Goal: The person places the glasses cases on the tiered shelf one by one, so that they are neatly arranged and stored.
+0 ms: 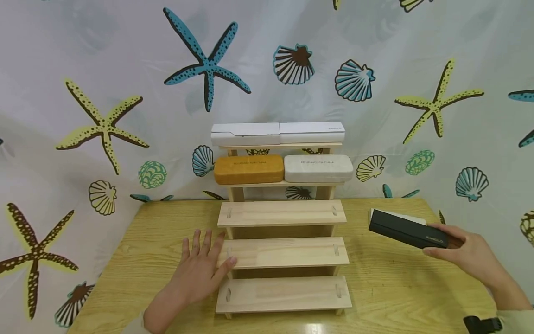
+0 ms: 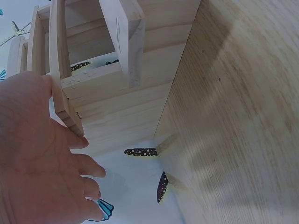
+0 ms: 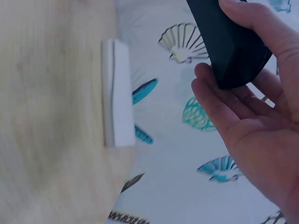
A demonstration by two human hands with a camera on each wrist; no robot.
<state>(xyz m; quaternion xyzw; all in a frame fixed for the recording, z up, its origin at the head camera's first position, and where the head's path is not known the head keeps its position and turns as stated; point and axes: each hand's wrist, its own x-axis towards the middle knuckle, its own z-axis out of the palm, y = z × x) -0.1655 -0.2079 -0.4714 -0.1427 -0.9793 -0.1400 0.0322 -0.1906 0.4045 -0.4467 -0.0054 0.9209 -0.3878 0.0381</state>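
Observation:
My right hand (image 1: 467,253) grips a long black glasses case (image 1: 409,229) by its right end, above the table. In the right wrist view the thumb lies on one face of the case and the fingers support the other. My left hand (image 1: 196,276) rests at the left side of a stepped wooden rack (image 1: 283,253), its fingers spread and its thumb touching a lower shelf's end. An orange glasses case (image 1: 249,169) and a pale grey one (image 1: 318,168) lie side by side on the second shelf from the top. Two white cases (image 1: 246,133) lie end to end on the top shelf.
Another white case (image 3: 122,93) lies on the wooden table (image 1: 396,287) at the back right, partly behind the black case in the head view. A white cloth (image 1: 258,28) with starfish and shell prints hangs behind and beside the table.

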